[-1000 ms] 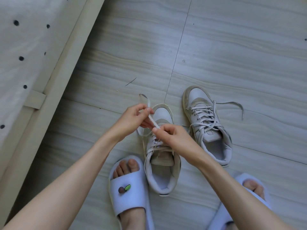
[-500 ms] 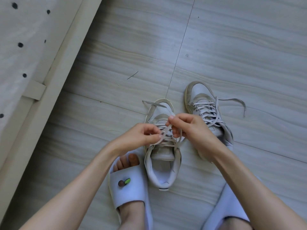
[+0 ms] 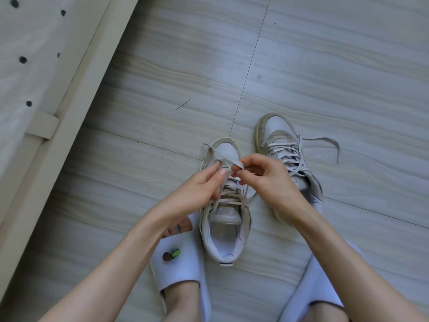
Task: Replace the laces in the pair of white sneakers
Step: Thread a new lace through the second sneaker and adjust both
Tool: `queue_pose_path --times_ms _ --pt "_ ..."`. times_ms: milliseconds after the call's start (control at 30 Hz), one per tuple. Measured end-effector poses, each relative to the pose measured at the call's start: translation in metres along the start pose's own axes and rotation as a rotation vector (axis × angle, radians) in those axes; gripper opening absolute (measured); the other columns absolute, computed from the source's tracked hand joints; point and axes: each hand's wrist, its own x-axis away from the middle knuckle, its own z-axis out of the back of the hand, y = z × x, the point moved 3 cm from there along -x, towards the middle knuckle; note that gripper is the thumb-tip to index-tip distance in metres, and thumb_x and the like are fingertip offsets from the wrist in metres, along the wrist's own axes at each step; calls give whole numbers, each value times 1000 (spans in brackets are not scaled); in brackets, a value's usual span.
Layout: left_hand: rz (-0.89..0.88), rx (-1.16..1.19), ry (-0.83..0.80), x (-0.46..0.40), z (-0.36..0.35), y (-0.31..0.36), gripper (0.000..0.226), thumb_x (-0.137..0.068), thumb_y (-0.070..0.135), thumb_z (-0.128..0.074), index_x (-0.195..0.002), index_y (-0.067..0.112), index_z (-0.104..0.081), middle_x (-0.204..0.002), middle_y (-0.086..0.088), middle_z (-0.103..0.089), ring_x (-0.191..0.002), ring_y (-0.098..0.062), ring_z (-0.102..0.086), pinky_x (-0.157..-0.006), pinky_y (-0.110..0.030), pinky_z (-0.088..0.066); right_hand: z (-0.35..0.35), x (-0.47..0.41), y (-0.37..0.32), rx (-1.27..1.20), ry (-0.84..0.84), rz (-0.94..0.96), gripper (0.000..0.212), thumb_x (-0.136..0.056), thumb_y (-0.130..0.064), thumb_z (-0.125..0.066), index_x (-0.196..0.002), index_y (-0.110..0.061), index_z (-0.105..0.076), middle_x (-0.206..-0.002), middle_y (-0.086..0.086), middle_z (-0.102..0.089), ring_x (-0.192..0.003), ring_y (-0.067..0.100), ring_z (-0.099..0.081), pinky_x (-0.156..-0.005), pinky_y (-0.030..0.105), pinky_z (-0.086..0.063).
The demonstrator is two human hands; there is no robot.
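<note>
Two hands met over the near sneaker (image 3: 224,219) on wood-grain floor tiles (image 3: 325,66): right hand (image 3: 267,180) pinched its flat woven lace (image 3: 228,161), left hand (image 3: 197,189) fingers curled on crossed strands; second sneaker (image 3: 285,149) lay alongside

two sneakers sat side by side on the floor (image 3: 325,66). the near sneaker (image 3: 224,228) was on the left, and the far sneaker (image 3: 285,154) was on its right and a bit further away. both hands were over the near sneaker, the left hand (image 3: 197,191) beside the right hand (image 3: 267,180), with a lace (image 3: 228,161) between them. a slipper (image 3: 183,263) lay just left of the near sneaker. a bed (image 3: 34,89) stood far to the left.
</note>
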Motion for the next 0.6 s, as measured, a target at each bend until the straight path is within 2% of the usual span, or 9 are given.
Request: queue_pose_path --times_ms 67,167,200,267,333,433,467,533,600 --pt "-15 181 72 -2 1 2 33 -99 22 -39 -132 25 -44 -81 7 -55 -63 2 -48 -54 -10 -38 0 1 -2 -7 0 5 18 -87 -7 -62 -81 -23 -69 -82 7 -72 -84 23 -67 -85 40 -53" --pt "9 570 82 -6 8 4 24 -94 14 -45 -114 22 -55 -100 7 -62 -71 -1 -52 -62 -17 -37 -1 2 -2 5 13 18 15 -87 -11 -62 -81 -23 -68 -81 5 -72 -84 21 -67 -88 42 -52" --pt "29 695 74 -7 11 5 25 -91 13 -48 -115 20 -54 -102 3 -64 -76 -4 -54 -64 -19 -38 -1 2 -1 21 25 22 14 -87 -13 -63 -80 -24 -68 -81 5 -72 -83 21 -67 -88 44 -51" --pt "60 869 67 -9 16 4 29 -88 9 -50 -117 14 -51 -89 0 -69 -78 -9 -61 -70 -24 -44 -2 2 1 49 40 29 14 -86 -16 -64 -78 -26 -67 -81 4 -71 -83 22 -67 -88 45 -51" --pt "50 886 63 -10 17 3 25 -88 4 -49 -112 9 -55 -73 1 -67 -73 -10 -64 -76 -27 -52 -3 3 3 43 37 28 14 -87 -17 -64 -76 -26 -68 -79 2 -71 -81 18 -67 -86 39 -52" --pt "36 895 135 -9 18 -3 17 -91 -1 -44 -99 6 -58 -62 0 -63 -64 -12 -66 -74 -30 -56 -3 7 8 -14 76 -19 16 -89 -17 -60 -77 -21 -69 -76 -5 -70 -72 0 -62 -76 20 -49" --pt "44 926 175 -8 20 -6 17 -92 -2 -43 -96 6 -58 -59 -1 -62 -59 -12 -64 -69 -31 -57 -1 8 11 -22 123 -47 17 -90 -17 -58 -77 -20 -69 -77 -4 -70 -71 0 -62 -73 19 -48" --pt "60 917 281 -5 30 -17 18 -93 -3 -42 -93 8 -56 -61 -2 -56 -46 -8 -54 -53 -24 -56 6 12 23 -51 235 -126 23 -92 -15 -54 -73 -17 -66 -75 0 -69 -67 7 -64 -62 20 -49" --pt "77 846 393 0 46 -36 20 -94 -3 -41 -93 10 -56 -67 -4 -50 -39 -4 -41 -41 -16 -42 16 20 35 -63 332 -221 26 -92 -12 -53 -68 -15 -63 -61 -4 -66 -59 14 -66 -48 17 -44"
